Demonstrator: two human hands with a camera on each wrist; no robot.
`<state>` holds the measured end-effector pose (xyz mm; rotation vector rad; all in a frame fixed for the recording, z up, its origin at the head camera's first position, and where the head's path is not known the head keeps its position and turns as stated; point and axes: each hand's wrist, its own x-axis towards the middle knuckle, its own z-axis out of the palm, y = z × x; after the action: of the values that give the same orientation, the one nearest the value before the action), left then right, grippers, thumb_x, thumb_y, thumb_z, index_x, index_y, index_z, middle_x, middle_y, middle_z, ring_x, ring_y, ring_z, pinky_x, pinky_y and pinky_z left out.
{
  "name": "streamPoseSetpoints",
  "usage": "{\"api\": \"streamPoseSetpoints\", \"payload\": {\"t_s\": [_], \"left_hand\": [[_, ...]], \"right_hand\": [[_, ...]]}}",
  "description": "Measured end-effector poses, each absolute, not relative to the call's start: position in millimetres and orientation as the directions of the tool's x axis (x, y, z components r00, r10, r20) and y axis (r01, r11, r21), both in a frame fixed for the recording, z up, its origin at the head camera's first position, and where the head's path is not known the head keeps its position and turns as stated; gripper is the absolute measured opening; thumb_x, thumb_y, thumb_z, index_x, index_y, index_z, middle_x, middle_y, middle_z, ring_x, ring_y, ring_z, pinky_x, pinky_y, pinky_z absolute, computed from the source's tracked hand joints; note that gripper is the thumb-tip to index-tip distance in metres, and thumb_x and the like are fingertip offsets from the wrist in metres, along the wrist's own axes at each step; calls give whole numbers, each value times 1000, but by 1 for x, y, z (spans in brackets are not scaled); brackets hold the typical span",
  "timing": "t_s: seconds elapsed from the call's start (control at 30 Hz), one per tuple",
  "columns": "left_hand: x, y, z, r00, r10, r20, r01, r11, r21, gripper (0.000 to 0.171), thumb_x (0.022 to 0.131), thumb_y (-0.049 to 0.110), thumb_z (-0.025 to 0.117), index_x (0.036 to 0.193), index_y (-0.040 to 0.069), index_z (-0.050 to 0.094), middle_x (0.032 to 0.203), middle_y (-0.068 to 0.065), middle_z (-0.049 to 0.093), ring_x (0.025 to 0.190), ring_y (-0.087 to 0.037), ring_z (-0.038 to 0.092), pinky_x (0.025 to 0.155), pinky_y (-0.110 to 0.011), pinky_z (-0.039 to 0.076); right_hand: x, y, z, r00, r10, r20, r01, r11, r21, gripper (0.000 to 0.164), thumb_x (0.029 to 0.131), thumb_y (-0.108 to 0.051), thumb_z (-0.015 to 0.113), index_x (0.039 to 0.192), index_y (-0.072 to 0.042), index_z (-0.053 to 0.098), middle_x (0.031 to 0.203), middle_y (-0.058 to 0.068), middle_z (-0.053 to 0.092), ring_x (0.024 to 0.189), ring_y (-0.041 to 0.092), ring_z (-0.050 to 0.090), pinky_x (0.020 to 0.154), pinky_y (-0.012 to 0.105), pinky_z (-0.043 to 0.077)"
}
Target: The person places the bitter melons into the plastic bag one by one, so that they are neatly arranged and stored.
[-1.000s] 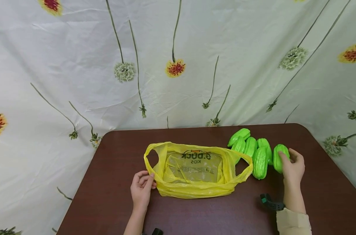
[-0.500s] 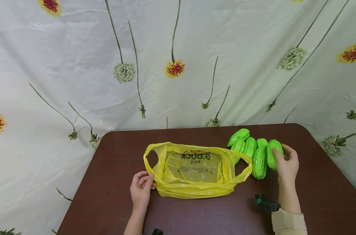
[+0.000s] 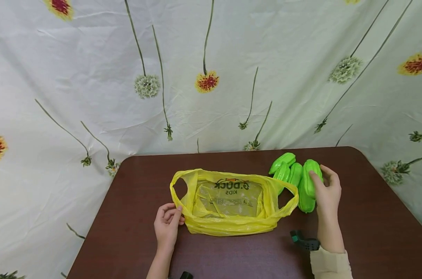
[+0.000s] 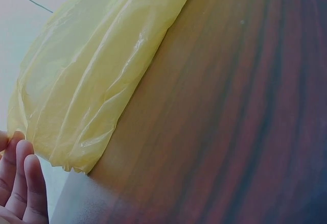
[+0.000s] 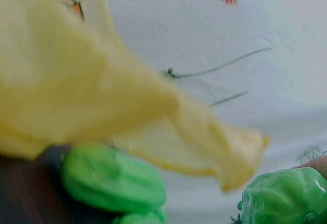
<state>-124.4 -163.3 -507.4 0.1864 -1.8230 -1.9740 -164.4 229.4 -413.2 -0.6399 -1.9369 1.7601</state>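
A yellow plastic bag (image 3: pixel 232 228) with lettering lies mouth-up on the brown table, its handles spread left and right. My left hand (image 3: pixel 168 224) pinches its left edge between thumb and fingers; in the left wrist view the fingers (image 4: pixel 34 183) show beside the bag's gathered corner (image 4: pixel 76 142). In my right hand (image 3: pixel 330 197) is a bright green, ridged bitter melon (image 3: pixel 313 172), gripped from its right side and raised over the others. Several similar bitter melons (image 3: pixel 305 200) lie clustered beyond the bag's right handle. The right wrist view shows the held melon (image 5: pixel 283 198) right of the bag (image 5: pixel 92 96).
The dark brown table (image 3: pixel 138 186) has rounded far corners. Behind it hangs a pale cloth (image 3: pixel 183 104) printed with flowers. A dark strap (image 3: pixel 305 242) juts from my right wrist, above the table.
My right hand has carried the held bitter melon leftward, from the group's right side to above the other melons. My left hand and the bag have stayed in place.
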Motion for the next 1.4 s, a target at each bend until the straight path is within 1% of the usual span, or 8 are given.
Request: {"api": "streamPoseSetpoints", "payload": {"t_s": [0.13,0.23,0.37,0.43,0.7,0.87,1.1,1.4], "left_hand": [[-124,-163,-507,-893,-406,193,226,-34,973,24,87,2,65,105,-6,52,72,-2,64,51,-13,57,48,-23,52],[-123,-164,-507,-892,-407,195,230,-38,972,24,87,2,65,105,-7,52,72,-3,64,50,-14,56,48,-23,52],[-123,-164,-506,-891,-409,198,234,-41,971,24,87,2,66,104,-7,52,71,-4,64,50,-15,56,48,-23,52],[-123,-164,-506,-891,-410,197,233,-40,972,24,87,2,65,104,-7,52,71,-4,64,50,-15,56,48,-22,51],[-123,-163,-505,-892,-417,176,214,-48,976,23,87,2,66,103,-6,52,70,-3,64,49,-12,56,48,-22,51],[-124,-162,-504,-892,-415,178,216,-47,975,25,87,2,65,104,-9,50,70,-4,64,49,-11,56,48,-21,51],[-124,-163,-505,-894,-412,178,211,-35,977,26,87,3,66,105,-9,50,70,-2,64,50,-12,56,48,-22,52],[-124,-163,-506,-893,-419,164,188,-18,982,25,87,5,66,105,-4,52,71,-1,64,50,-13,56,49,-22,52]], "right_hand": [[-165,218,-410,-815,579,13,28,61,-998,51,92,-27,61,136,-7,45,131,3,44,109,13,43,82,23,38],[-165,208,-407,-826,564,10,9,32,-999,50,92,-26,61,136,-7,45,136,6,42,105,12,45,80,22,39],[-165,196,-403,-829,560,5,-16,-15,-1000,49,91,-25,62,134,-7,46,134,5,44,98,7,48,75,17,42],[-165,190,-401,-832,555,2,-28,-40,-999,50,91,-25,62,134,-6,46,131,4,45,98,6,50,74,16,44],[-164,170,-396,-834,552,29,-79,-66,-995,48,91,-23,63,132,-3,47,124,-1,48,98,9,50,73,17,44],[-159,160,-390,-849,524,70,-108,-44,-993,48,91,-23,62,133,-5,47,130,2,47,106,13,49,79,20,44],[-151,151,-380,-865,490,108,-144,-37,-989,46,92,-22,62,133,-6,46,133,1,43,116,18,43,89,30,39],[-149,136,-382,-897,419,140,-171,-37,-985,45,93,-18,60,133,-4,45,133,1,43,118,18,44,91,29,40]]}}
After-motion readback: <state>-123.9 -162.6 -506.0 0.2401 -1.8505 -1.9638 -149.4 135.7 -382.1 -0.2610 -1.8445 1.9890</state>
